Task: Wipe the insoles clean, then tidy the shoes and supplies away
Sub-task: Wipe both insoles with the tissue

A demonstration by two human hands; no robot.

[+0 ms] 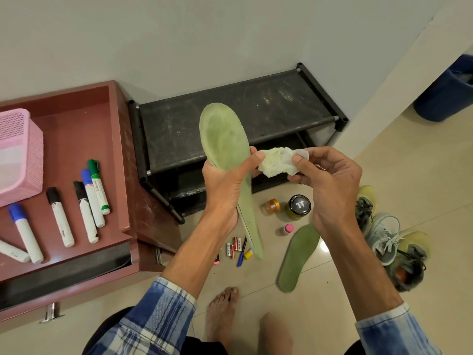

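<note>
My left hand (225, 180) grips a pale green insole (224, 139) at its middle and holds it upright above the floor, toe end up. My right hand (330, 180) pinches a crumpled white wipe (277, 163) right beside the insole's right edge. The left thumb tip also touches the wipe. A second, darker green insole (298, 257) lies flat on the tiled floor below my right forearm. Two yellow-and-grey sneakers (394, 242) lie piled on the floor at the right.
A black two-tier shoe rack (256, 111) stands against the wall behind the insole. An open reddish drawer (76, 139) at left holds a pink basket (19, 155) and several markers (87, 201). Jars (299, 206), batteries (233, 247) and a pen (242, 252) litter the floor. A blue bin (445, 93) stands far right.
</note>
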